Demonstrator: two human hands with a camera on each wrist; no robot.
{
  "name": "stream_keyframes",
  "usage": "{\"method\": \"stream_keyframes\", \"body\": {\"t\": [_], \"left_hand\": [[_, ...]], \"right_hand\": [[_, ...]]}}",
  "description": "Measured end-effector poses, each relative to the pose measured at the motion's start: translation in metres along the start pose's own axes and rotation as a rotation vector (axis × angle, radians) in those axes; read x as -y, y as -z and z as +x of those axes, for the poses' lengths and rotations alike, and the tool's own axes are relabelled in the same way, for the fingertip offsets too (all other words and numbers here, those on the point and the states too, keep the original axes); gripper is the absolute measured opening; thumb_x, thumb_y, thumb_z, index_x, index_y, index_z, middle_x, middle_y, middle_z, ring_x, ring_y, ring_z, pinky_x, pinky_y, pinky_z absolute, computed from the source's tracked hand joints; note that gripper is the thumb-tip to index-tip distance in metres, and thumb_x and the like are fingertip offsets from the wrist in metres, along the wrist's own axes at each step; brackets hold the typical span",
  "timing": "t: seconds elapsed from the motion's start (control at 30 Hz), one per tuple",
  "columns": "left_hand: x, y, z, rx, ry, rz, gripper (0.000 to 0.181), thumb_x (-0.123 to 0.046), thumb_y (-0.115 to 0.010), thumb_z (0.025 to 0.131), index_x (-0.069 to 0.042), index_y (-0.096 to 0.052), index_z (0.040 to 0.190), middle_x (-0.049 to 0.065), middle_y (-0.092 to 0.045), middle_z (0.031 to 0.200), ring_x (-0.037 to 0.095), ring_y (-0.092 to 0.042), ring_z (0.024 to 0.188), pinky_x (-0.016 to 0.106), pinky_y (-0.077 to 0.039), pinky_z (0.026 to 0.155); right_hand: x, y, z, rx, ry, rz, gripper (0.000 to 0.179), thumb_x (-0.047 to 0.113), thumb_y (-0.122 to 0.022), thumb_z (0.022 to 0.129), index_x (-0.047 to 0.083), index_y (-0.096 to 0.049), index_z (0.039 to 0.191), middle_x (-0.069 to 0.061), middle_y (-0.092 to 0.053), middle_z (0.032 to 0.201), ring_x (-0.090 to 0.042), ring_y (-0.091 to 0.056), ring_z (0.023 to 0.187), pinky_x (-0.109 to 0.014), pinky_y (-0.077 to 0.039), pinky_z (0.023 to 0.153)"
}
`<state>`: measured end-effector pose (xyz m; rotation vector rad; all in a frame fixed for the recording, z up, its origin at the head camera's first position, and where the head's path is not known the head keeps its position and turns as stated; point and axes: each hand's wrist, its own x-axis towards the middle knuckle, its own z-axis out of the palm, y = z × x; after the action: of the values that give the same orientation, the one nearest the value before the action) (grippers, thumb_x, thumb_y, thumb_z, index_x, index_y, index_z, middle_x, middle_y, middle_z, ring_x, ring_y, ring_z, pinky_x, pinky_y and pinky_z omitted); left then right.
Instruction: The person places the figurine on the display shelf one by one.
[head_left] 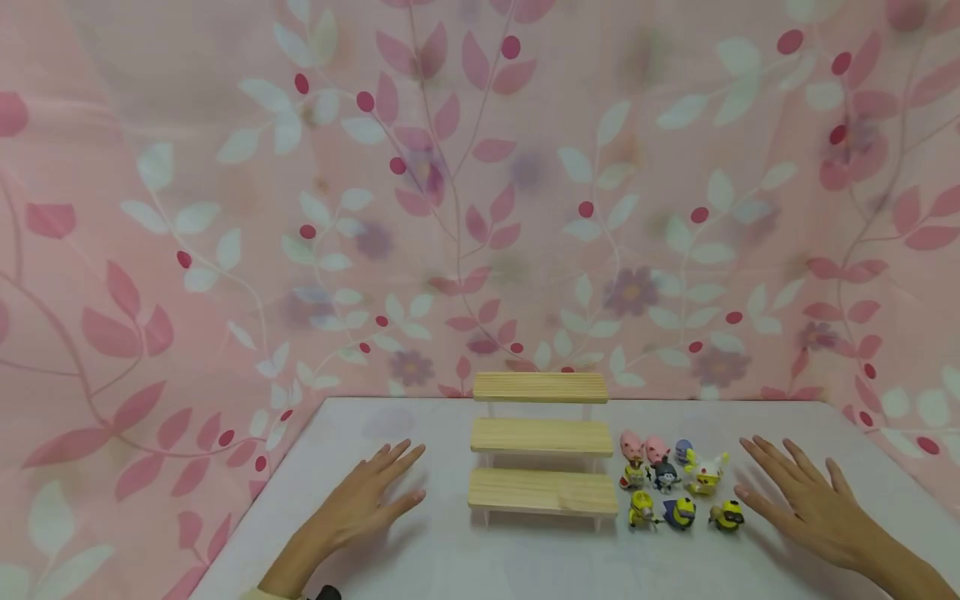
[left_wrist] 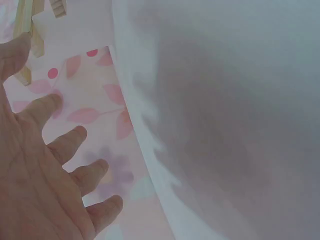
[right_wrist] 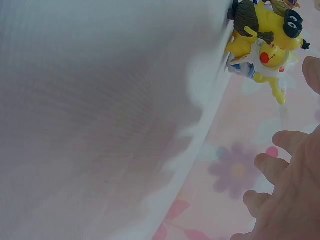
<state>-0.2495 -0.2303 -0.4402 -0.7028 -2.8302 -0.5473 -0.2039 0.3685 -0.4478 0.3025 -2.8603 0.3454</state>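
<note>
Left hand and right hand were well apart, fingers spread, gripping nothing. Figurines clustered on the counter, right of the three-tiered stand, presumably for easy reach.

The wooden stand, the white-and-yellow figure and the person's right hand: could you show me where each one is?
Wooden stand (head_left: 542, 435): head view, top of its middle board.
White-and-yellow figure (head_left: 706, 482): head view, its yellow face.
Right hand (head_left: 819, 510): head view, back of the hand.
</note>
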Motion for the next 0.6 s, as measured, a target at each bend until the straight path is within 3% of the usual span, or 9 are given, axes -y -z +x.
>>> {"method": "stream_keyframes", "body": {"t": [0.33,0.43,0.6], "left_hand": [[-0.013,-0.003,0.016,0.085,-0.039,-0.159,0.057,-0.061,-0.046,0.088,-0.045,-0.032,0.141,-0.013,-0.030,0.146,0.020,-0.027,0.135,0.061,-0.030,0.097],[-0.016,-0.005,0.021,0.094,-0.059,-0.186,0.055,-0.061,-0.047,0.088,-0.048,-0.032,0.139,-0.017,-0.032,0.144,0.019,-0.030,0.134,0.057,-0.031,0.098],[-0.020,-0.009,0.030,0.098,-0.120,-0.235,0.053,-0.058,-0.049,0.089,-0.045,-0.035,0.139,-0.015,-0.037,0.142,0.019,-0.035,0.131,0.054,-0.033,0.099]], "right_hand": [[0.000,-0.001,-0.001,-0.007,-0.001,-0.004,0.074,0.050,-0.051,0.091,0.019,-0.018,0.150,-0.022,-0.026,0.146,-0.048,0.001,0.135,-0.054,0.031,0.089],[0.000,0.000,-0.001,-0.012,0.006,-0.004,0.074,0.049,-0.051,0.092,0.021,-0.016,0.150,-0.022,-0.026,0.146,-0.048,0.000,0.134,-0.054,0.031,0.089],[0.000,0.000,-0.001,-0.018,0.013,-0.023,0.074,0.050,-0.050,0.092,0.022,-0.015,0.150,-0.023,-0.028,0.144,-0.047,0.001,0.135,-0.052,0.031,0.089]]}}
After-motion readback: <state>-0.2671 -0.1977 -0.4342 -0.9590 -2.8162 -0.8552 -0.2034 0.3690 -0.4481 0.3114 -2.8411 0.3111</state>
